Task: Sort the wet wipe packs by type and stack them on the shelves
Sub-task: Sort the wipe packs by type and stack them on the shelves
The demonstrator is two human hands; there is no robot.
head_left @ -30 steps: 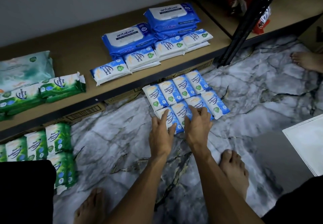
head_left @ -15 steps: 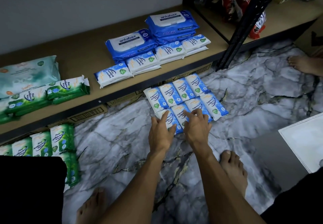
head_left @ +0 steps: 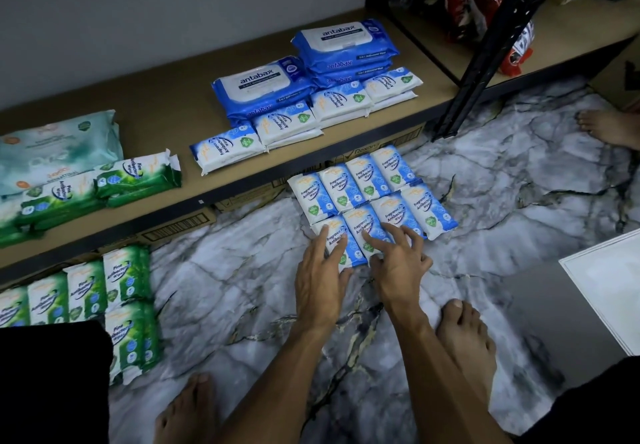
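Blue packs (head_left: 372, 194) lay flat on floor (head_left: 519, 201) in 2 rows of 4, touching, just in front of shelf (head_left: 166, 108). L hand (head_left: 320, 279): fingers straight, resting on near-left pack (head_left: 348, 251); no grasp. R hand (head_left: 398, 263): fingers spread, slightly bent, tips touching 2nd pack (head_left: 362, 224); nothing gripped. On shelf: large blue packs (head_left: 263, 85) stacked at rear, small blue packs (head_left: 287, 123) in front, shelf green packs (head_left: 104, 187) at left. Floor green packs (head_left: 86, 291) lay at left.
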